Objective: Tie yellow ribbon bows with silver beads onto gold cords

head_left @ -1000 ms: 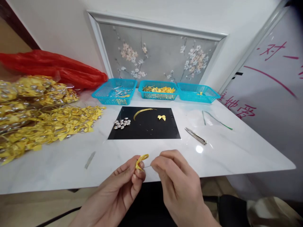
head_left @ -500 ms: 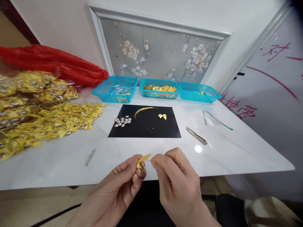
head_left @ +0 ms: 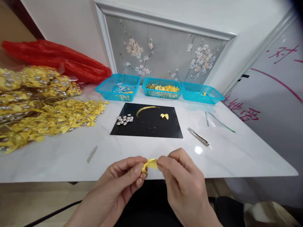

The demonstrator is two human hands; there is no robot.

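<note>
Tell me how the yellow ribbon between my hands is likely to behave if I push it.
The yellow ribbon would probably bend easily, as it looks thin and twists near your left hand. It's likely light, being just a small strip reaching to your right hand. Its slight sheen suggests it may be somewhat slippery.

From my remote station I have the ribbon between the left hand and the right hand, at the near edge of the table. Beyond them lies the mat — beads on its left, strands at its back, a bow to the right. I see snips right of the mat, a heap of trimmings well to its left. Behind it, side by side, stand the left basket, middle basket and right basket — a framed picture behind them.
</note>
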